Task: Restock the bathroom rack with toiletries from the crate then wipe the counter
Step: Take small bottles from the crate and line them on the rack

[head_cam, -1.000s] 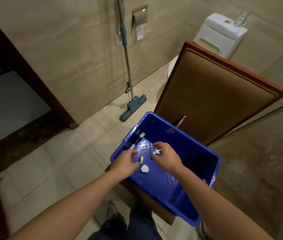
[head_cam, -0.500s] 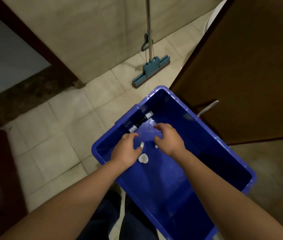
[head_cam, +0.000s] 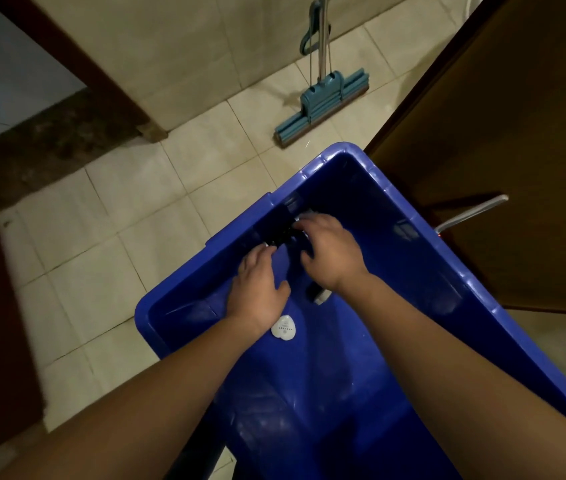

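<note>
1. Beige floor tiles (head_cam: pixel 108 258) and a tiled wall fill the background of the head view, with a teal sponge mop (head_cam: pixel 326 102) leaning at the wall and a brown wooden door (head_cam: pixel 517 150) to the right.

2. Below me sits the deep blue plastic crate (head_cam: pixel 482 306); both bare arms reach into its far corner.

3. My left hand (head_cam: pixel 260 289) lies palm down, its fingers (head_cam: pixel 257 258) stretched toward a dark tube-like toiletry (head_cam: pixel 279 233) against the crate's wall. I cannot tell whether they have closed on it.

4. My right hand (head_cam: pixel 330 254) curls over the same spot, fingers bent; what it grips, if anything, is hidden beneath it.

5. A small white heart-shaped packet (head_cam: pixel 284 327) lies loose on the crate floor just beside my left wrist.

6. To do this step well, I judge I should pinch the tube along its body, lift clear of the wall, and gather the packet too.

7. Hard to read: the dark items blur into shadow, a pale-tipped object (head_cam: pixel 319 294) under my right wrist is half covered, and neither rack nor table is in view.
</note>
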Demonstrator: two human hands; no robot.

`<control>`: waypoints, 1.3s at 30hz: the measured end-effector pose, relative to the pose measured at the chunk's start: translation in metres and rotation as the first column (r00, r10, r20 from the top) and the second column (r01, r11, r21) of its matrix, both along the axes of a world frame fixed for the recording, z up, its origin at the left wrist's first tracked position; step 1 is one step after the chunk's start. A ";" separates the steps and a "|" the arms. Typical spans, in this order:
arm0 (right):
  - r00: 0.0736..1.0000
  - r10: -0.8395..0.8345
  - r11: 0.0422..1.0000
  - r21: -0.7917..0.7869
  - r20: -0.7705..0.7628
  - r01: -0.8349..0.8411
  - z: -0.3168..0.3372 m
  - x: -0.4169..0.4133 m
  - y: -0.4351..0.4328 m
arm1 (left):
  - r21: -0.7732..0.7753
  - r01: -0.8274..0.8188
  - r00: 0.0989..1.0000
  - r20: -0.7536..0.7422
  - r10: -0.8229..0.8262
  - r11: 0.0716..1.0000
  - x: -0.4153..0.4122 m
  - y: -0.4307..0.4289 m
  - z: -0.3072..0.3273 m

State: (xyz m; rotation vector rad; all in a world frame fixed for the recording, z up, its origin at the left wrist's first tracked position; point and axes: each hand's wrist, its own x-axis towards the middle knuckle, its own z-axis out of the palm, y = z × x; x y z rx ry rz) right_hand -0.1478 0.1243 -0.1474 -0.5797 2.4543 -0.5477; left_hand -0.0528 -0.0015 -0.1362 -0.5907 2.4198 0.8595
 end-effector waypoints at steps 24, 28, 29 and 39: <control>0.981 0.107 0.960 0.275 -0.164 -0.059 -0.022 0.005 -0.005 | -0.239 0.019 1.000 0.013 -0.016 0.971 0.000 0.013 -0.029; 0.985 0.061 0.964 0.267 -0.164 -0.015 -0.023 0.008 -0.003 | -0.221 -0.027 0.999 0.017 0.031 0.975 -0.002 0.018 -0.035; 0.985 0.052 0.965 0.263 -0.166 -0.006 -0.024 0.010 -0.003 | -0.210 -0.044 0.999 0.016 0.048 0.977 -0.003 0.020 -0.036; 0.978 -0.132 0.967 0.195 -0.164 0.163 -0.033 0.020 0.000 | -0.155 -0.061 0.988 0.132 0.082 0.986 -0.017 0.019 -0.037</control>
